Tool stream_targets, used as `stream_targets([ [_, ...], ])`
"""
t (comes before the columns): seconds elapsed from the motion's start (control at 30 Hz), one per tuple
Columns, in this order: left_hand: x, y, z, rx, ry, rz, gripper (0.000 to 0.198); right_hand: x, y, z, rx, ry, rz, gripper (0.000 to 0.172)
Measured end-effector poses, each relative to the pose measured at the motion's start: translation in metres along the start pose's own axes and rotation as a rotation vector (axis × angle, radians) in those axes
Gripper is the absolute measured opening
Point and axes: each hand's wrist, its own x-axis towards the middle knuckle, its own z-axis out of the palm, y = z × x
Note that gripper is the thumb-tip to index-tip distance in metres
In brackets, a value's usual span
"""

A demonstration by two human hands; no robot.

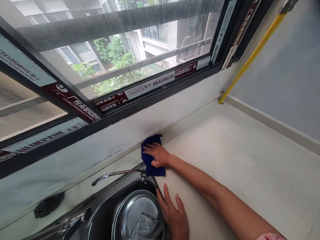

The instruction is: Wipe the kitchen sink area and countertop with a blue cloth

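Note:
My right hand [158,155] lies flat, fingers spread, on a dark blue cloth [156,171]. Its palm presses the cloth against the counter and the low ledge behind the sink's corner. Just below is my left hand [175,213], open with fingers apart, resting at the right rim of the sink beside a metal pot or strainer [143,206] with a dotted, perforated-looking face. A crumpled clear plastic piece [146,228] lies on top of that. Close to the cloth stands the base of a curved chrome faucet [117,173], its spout reaching left over the sink [100,213].
A pale countertop [237,150] stretches right to the wall. A yellow pipe [252,60] rises at its back corner. Behind runs a dark window frame [160,88] with stickers. On the left ledge lies a black, blurred object [49,204]; a second metal fixture [72,221] is at the sink.

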Motion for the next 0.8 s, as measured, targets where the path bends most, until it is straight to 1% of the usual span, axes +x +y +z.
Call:
stream_targets([
  [0.1,-0.002,0.0,-0.001,-0.017,-0.027,-0.021,0.056,0.031,-0.009,0.008,0.077,-0.059,-0.058,0.061],
  [0.2,-0.003,-0.001,-0.003,-0.026,-0.042,-0.038,0.056,0.052,-0.017,0.01,0.092,-0.121,-0.113,0.051],
  [0.27,-0.003,-0.002,-0.003,-0.025,-0.044,-0.032,0.056,0.058,-0.022,0.01,0.075,-0.127,-0.136,0.05],
  [0.37,-0.004,-0.004,-0.003,-0.034,-0.047,-0.032,0.057,0.057,-0.025,0.009,0.037,-0.101,-0.169,0.053],
  [0.47,-0.004,-0.005,-0.003,-0.031,-0.053,-0.037,0.056,0.046,-0.014,0.001,0.01,-0.092,-0.145,0.058],
  [0.53,-0.004,-0.004,-0.003,-0.02,-0.052,-0.027,0.056,0.031,0.004,-0.011,0.004,-0.068,-0.064,0.06],
  [0.7,-0.005,-0.001,-0.004,0.001,-0.055,-0.036,0.055,-0.019,0.059,-0.049,-0.014,0.03,0.173,0.065],
  [0.8,-0.005,0.001,-0.004,0.008,-0.049,-0.04,0.054,-0.037,0.072,-0.059,-0.038,0.066,0.241,0.069],
])
